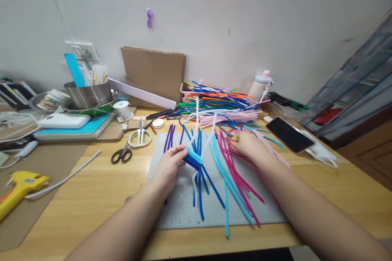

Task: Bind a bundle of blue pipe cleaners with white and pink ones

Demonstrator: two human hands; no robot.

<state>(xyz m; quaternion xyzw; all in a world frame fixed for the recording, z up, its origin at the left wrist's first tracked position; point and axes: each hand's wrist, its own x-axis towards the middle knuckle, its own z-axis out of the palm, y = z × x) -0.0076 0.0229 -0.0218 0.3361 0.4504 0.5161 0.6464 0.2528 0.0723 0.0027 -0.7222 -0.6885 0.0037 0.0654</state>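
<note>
My left hand [172,167] pinches a small flat piece made of blue and turquoise pipe cleaners [193,158]. White pipe cleaner ends [196,120] stick up from this piece, and another hangs below it. To the right, my right hand [245,143] is closed around the yellow-orange handles of small pliers [232,135], their tip pointing up and left; some of its fingers are hidden. Between and under the hands, dark blue [200,195], turquoise [227,171] and magenta pipe cleaners [240,171] lie spread over a grey cutting mat [171,214].
Behind the mat is a pile of mixed pipe cleaners [220,98]. White-handled scissors [140,136] and black-handled scissors [121,155] lie left of it. A yellow glue gun [24,185] rests at far left. At right are a phone [289,134] and a bottle [259,86].
</note>
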